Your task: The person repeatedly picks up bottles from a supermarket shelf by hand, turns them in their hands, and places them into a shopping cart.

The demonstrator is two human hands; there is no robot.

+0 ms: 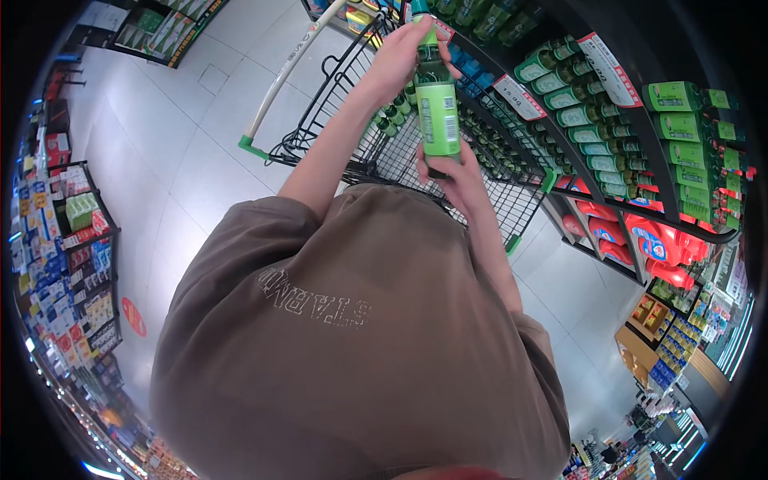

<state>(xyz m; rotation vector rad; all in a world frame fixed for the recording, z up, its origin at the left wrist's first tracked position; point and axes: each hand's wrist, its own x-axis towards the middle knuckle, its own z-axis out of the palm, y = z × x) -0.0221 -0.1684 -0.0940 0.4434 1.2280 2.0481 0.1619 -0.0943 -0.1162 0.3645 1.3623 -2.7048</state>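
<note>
Bottle (438, 124), tall, round and green, is at 1 o'clock; the right hand (454, 172) pinches its bottom, the left hand (406, 54) wraps its neck. Past it, a black wire cart (394, 156) is at 12 o'clock.

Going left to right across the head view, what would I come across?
Stocked shelf unit, round red floor sticker, cart's pale handle, green bottle in the hands, larger price sign, stacked green cartons on the right-hand shelf.
</note>
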